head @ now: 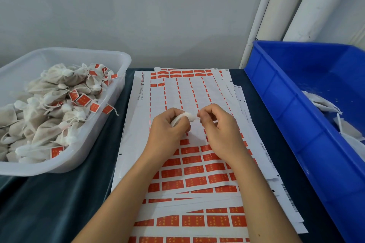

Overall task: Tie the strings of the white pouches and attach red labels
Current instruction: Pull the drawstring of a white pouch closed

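My left hand (167, 130) is closed around a white pouch (185, 117), whose gathered top sticks out toward the right. My right hand (219, 126) pinches the pouch's string at that top with thumb and forefinger. Both hands hover above the sheets of red labels (197, 163) spread on the dark table; the sheet's upper rows are mostly peeled off. Most of the pouch is hidden inside my left fist.
A clear plastic tub (118, 61) at the left holds several tied pouches with red labels. A blue crate (296, 104) at the right holds a few plain white pouches (324, 102). White tubes lean on the wall behind it.
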